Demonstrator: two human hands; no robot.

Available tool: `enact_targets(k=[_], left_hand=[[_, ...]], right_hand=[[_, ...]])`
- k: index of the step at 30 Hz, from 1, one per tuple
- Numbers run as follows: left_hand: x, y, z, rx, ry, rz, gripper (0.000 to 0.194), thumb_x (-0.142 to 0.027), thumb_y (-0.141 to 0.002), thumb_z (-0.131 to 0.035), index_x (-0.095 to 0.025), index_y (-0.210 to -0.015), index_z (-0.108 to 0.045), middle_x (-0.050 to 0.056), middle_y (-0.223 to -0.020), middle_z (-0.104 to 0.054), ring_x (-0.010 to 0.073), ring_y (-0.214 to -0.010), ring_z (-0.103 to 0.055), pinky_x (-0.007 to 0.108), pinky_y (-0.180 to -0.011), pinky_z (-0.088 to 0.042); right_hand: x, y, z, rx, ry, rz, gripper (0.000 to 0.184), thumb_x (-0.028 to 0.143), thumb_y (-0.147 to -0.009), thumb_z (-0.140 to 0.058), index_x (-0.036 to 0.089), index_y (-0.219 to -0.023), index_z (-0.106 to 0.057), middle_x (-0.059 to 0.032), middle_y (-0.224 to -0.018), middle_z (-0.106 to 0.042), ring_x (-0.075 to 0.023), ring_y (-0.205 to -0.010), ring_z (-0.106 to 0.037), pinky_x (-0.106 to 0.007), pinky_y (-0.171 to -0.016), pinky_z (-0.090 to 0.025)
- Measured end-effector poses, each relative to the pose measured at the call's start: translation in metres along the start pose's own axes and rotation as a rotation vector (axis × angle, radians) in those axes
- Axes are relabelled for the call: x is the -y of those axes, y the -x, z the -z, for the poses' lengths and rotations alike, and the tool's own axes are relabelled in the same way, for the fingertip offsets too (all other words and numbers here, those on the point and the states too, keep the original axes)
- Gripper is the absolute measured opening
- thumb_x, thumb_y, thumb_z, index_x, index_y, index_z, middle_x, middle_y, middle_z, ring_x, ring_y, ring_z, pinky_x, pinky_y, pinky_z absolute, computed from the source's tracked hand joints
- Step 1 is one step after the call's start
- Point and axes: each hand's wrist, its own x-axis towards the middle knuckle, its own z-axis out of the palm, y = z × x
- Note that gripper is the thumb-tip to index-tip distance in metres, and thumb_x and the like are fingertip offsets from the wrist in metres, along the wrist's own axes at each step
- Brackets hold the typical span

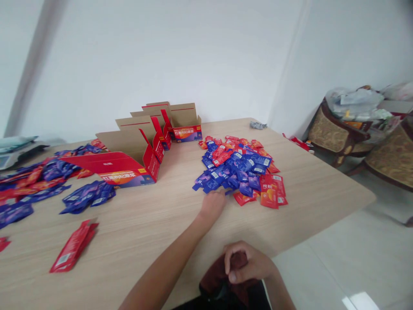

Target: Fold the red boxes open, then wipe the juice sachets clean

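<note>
My L hand [213,204] is out mid-frame, just R of ctr, palm down at the near edge of the sachet pile [247,164]. Fingers bent; tips hidden behind the knuckles & blue packs, so can't tell if I've got hold of one. My R hand [250,263] is at bottom ctr-right, loosely curled, thumb tip close to the index, over dark red cloth [213,275] near the table edge; can't tell if I'm pinching any of it.

Pile sits R of ctr on the wood-look table [155,241]: blue packs mostly in the middle & front, red ones around the back & R side, a few red packs [269,193] flat at its lower R.

Left of ctr, a row of open red/blue boxes [146,174] runs back twd the wall [193,51], flaps up. Blue bundle [87,196] lies just below the front box, a red bundle [73,249] lower L, well apart from my hands. Bigger mixed heap [58,169] at the L edge, red & blue.

Grey crumpled item [257,125] at the table's far end, upper R of the pile. Far R: patterned chairs [332,127] w/ plastic bags [355,103] on top.
</note>
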Motion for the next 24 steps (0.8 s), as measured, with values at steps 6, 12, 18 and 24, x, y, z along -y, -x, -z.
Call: enact_targets(k=[6,12,18,24], left_hand=[[0.058,0.068,0.024,0.006,0.420,0.062,0.032,-0.023,-0.105,-0.047,-0.015,-0.135,-0.054,0.011,-0.101,-0.077,0.0219,-0.089,-0.075,0.031,-0.079,-0.056],[0.103,0.168,0.002,0.144,1.206,0.113,0.060,-0.045,-0.104,-0.054,-0.017,-0.154,-0.036,0.012,-0.114,-0.077,0.0204,-0.092,-0.075,0.030,-0.074,-0.058],[0.093,0.239,-0.027,-0.063,0.898,0.233,0.051,-0.035,-0.103,-0.056,-0.026,-0.152,-0.047,0.008,-0.123,-0.076,0.0235,-0.110,-0.074,0.036,-0.093,-0.059],[0.076,0.258,-0.026,-0.100,0.347,0.137,0.050,-0.035,-0.108,-0.053,-0.029,-0.157,-0.044,0.006,-0.112,-0.076,0.0223,-0.095,-0.076,0.031,-0.082,-0.060]], right_hand=[[0.012,0.004,-0.003,0.023,0.032,0.063,0.037,0.047,-0.071,-0.092,0.017,-0.088,-0.078,-0.0007,-0.085,-0.066,-0.0136,-0.079,-0.057,-0.026,-0.073,-0.042],[0.019,0.009,-0.005,0.020,0.084,0.064,0.039,0.053,-0.072,-0.091,0.019,-0.084,-0.077,-0.0019,-0.089,-0.066,-0.0160,-0.082,-0.060,-0.028,-0.076,-0.044],[0.018,0.011,-0.004,0.045,0.075,0.033,0.035,0.051,-0.076,-0.087,0.020,-0.086,-0.076,-0.0049,-0.096,-0.069,-0.0200,-0.089,-0.064,-0.032,-0.081,-0.048],[0.020,0.013,-0.009,-0.046,0.112,-0.002,0.036,0.053,-0.077,-0.086,0.021,-0.085,-0.074,-0.0053,-0.091,-0.070,-0.0224,-0.090,-0.067,-0.035,-0.081,-0.051]])
